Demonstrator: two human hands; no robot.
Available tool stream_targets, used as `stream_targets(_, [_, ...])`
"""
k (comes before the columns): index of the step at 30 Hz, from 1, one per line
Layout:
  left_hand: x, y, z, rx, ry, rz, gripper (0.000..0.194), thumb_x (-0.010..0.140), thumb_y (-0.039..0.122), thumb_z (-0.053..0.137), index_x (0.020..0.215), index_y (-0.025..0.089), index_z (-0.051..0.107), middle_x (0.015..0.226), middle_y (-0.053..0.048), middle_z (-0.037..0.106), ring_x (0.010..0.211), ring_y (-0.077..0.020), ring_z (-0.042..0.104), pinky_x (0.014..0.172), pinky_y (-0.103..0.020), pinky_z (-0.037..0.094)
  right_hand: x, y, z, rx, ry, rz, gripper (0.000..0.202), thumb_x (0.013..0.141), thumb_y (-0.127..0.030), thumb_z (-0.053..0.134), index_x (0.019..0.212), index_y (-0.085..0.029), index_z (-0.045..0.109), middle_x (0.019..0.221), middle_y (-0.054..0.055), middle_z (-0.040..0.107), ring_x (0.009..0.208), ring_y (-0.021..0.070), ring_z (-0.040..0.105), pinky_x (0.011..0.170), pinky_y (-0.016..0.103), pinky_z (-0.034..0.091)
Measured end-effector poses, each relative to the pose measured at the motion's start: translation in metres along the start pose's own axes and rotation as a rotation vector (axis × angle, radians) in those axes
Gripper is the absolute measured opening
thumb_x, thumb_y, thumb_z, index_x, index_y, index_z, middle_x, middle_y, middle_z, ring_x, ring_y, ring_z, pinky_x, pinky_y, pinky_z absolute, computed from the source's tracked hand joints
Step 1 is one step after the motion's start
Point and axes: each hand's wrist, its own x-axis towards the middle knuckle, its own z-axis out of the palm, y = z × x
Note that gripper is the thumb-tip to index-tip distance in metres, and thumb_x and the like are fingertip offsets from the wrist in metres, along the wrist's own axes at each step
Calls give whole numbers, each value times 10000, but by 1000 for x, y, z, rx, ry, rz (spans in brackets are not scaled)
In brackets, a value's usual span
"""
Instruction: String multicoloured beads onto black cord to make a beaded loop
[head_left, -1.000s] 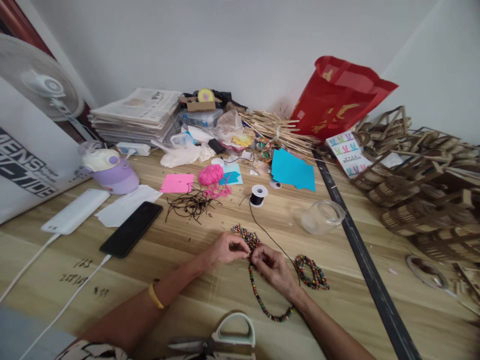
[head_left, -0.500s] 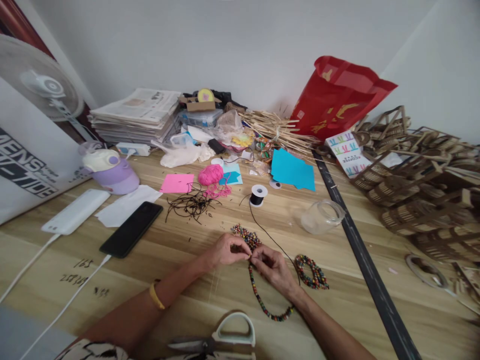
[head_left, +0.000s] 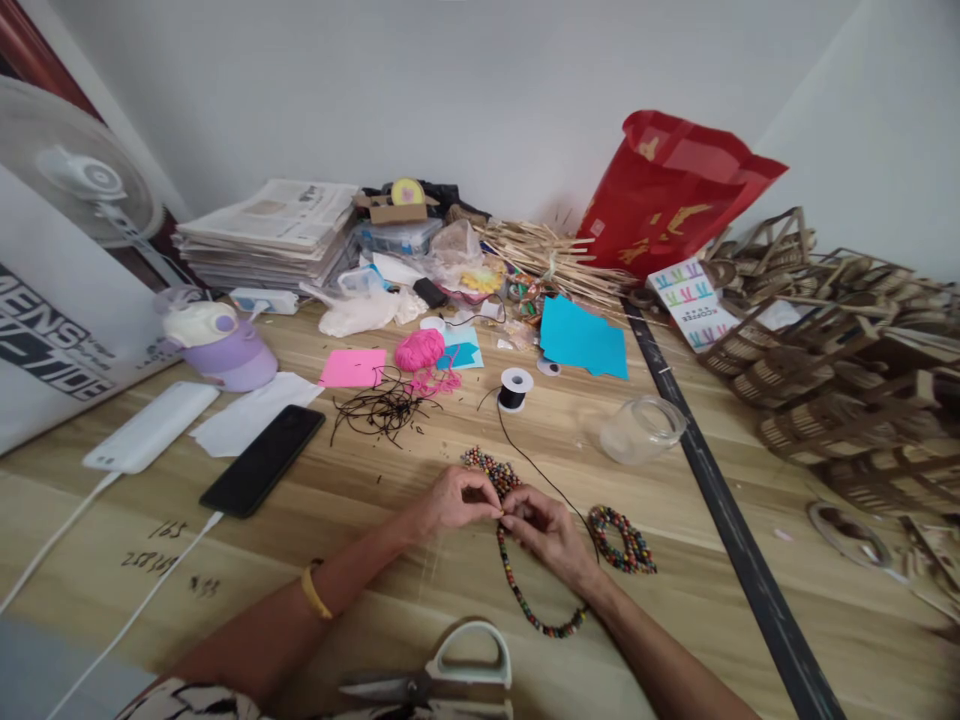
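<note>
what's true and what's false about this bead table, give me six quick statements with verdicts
1. The left hand and right hand come together at the bead strand. True.
2. The gold bangle is on the right arm. False: it is on the left.
3. The scissors lie nearer the person than the loose beads. True.
4. The left hand holds the spool of black cord. False: it stands on the table beyond both hands.
5. The beaded coil lies right of the right hand. True.
6. The black phone is right of the spool. False: it is left.
</note>
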Motion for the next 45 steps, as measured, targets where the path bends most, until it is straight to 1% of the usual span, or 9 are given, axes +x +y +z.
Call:
stream_targets(6, [1,4,1,-39,1,48,128,733,241,682,686,123,703,696,-48,677,674,-140,583,652,-227,421,1,-3,-2,17,-6,-42,221,810,-396,638,822,-181,585,672,-26,471,551,95,402,502,214,306])
stream_targets(14, [-2,13,-3,-136,8,-10,150,752,267,664,727,120,683,741,-47,673,718,-145,590,701,-239,447,2,-5,-5,-24,-24,-59,238,837,-394,596,759,-170,578,732,1,493,588,103,439,529,221,352])
stream_targets(23, [-5,20,-6,-67,43,55,132,761,247,666,722,122,683,739,-50,675,724,-150,598,724,-254,445,0,-28,-2,25,-87,15,253,800,-398,648,913,-176,604,678,-21,511,565,95,416,504,208,327])
stream_targets(28, [-4,29,-6,-84,35,78,140,756,253,666,702,124,678,710,-49,669,698,-147,589,701,-253,444,1,-33,1,-2,-100,32,252,809,-409,642,792,-159,614,665,-10,542,525,82,388,471,203,301])
stream_targets(31, [-4,29,-5,-127,46,29,176,769,298,651,740,125,665,730,-45,658,711,-147,581,699,-248,442,1,-34,0,-30,-104,-5,278,816,-420,631,740,-154,613,643,-12,532,542,92,414,493,210,323])
stream_targets(34, [-2,25,-3,-213,76,-58,276,848,374,540,870,122,652,791,-54,652,724,-144,571,689,-242,446,0,-35,-3,-83,-92,-50,270,829,-407,626,748,-149,638,704,19,578,660,129,500,585,234,385])
stream_targets(36, [-1,21,-3,-246,50,-101,340,880,404,473,922,118,652,810,-61,654,722,-145,566,680,-243,447,-1,-36,-5,-103,-88,-66,243,832,-382,632,764,-150,653,753,34,604,732,148,532,638,247,406])
stream_targets(42, [1,13,0,-238,-197,-167,252,793,345,605,778,103,674,719,-24,640,692,-142,549,605,-213,400,-3,-47,-8,-90,-71,-38,197,831,-349,640,801,-156,663,760,31,621,687,135,535,600,239,404])
stream_targets(45, [1,16,-1,-283,-262,-200,248,780,340,621,730,101,663,642,-2,610,623,-117,524,575,-202,377,-3,-53,-10,-45,-45,-18,232,821,-382,644,794,-152,656,716,25,622,657,134,550,590,242,424])
